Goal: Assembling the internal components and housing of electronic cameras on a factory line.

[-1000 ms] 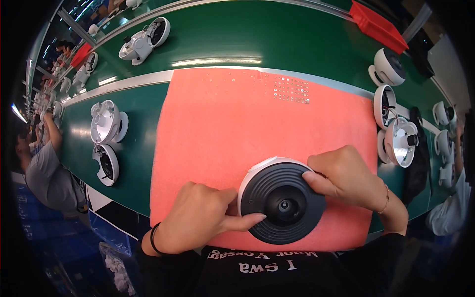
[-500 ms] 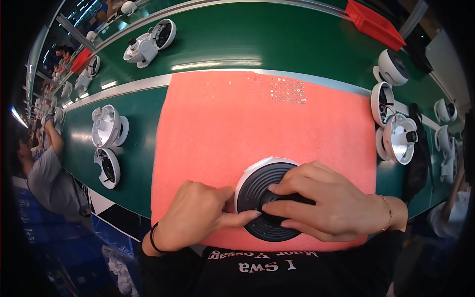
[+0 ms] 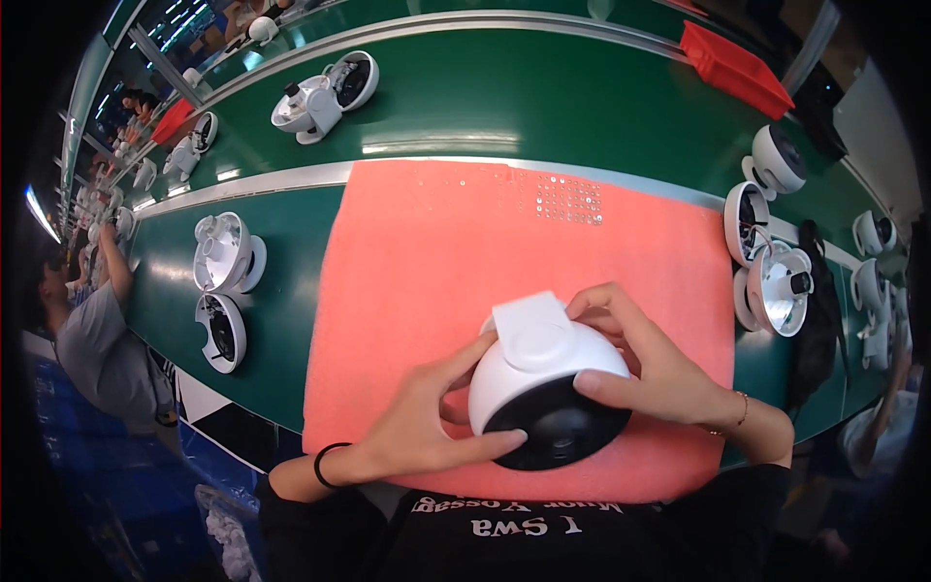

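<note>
Between my hands is a white ball-shaped camera (image 3: 490, 386) with a glossy black front face turned toward me. A flat white stand arm sits on its far upper side. My left hand (image 3: 432, 412) grips its left side, thumb on the black face and fingers round the white shell. From the right, my right hand (image 3: 650, 369) clasps it, thumb at the rim of the black face and fingers behind the shell. The camera is over the near part of a pink foam mat (image 3: 417, 281); whether it touches the mat cannot be seen.
Small screws (image 3: 570, 201) stand in rows along the mat's far edge. An opened camera (image 3: 221, 254) lies to the left, another (image 3: 781, 291) to the right. Across the green belt (image 3: 465, 92) are another opened unit (image 3: 315, 105) and a red tray (image 3: 737, 73). A co-worker (image 3: 92, 335) sits at far left.
The camera has been turned over: its ridged dark round base faced up before, and now the white shell and black face show. Both hands have shifted their grip to its sides.
</note>
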`<move>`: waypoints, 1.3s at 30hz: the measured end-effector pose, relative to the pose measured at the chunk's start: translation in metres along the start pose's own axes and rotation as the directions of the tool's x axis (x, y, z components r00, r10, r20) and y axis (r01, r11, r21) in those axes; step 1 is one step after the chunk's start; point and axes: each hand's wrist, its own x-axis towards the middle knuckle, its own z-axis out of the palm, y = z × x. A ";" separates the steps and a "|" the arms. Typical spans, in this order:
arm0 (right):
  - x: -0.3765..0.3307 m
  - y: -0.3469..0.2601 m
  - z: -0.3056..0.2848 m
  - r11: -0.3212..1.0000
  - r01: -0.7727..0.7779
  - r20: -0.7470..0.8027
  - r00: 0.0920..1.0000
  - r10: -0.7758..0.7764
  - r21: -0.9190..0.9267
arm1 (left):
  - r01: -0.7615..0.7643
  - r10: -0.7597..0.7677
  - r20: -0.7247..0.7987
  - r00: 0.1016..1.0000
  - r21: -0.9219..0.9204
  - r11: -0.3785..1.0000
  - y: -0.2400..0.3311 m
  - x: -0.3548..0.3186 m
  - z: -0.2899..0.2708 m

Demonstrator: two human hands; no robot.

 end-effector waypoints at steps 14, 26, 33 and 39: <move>0.065 -0.027 -0.019 0.919 0.354 -0.175 0.908 -0.382 -0.172 | -0.319 0.313 -0.162 0.936 -0.009 0.948 0.022 0.060 -0.061; 0.121 -0.013 -0.014 0.549 0.458 -0.362 0.434 -0.825 -0.700 | -0.646 0.301 -0.613 0.731 -0.478 0.596 0.025 0.161 -0.037; 0.145 0.012 -0.053 0.794 0.550 -0.617 0.539 -0.573 -0.258 | -0.344 0.161 -0.371 0.915 -0.502 0.794 0.039 0.196 -0.050; 0.136 0.016 -0.104 0.716 0.430 -0.622 0.783 0.009 0.550 | -0.201 0.010 -0.309 0.951 -0.591 0.781 0.005 0.200 -0.070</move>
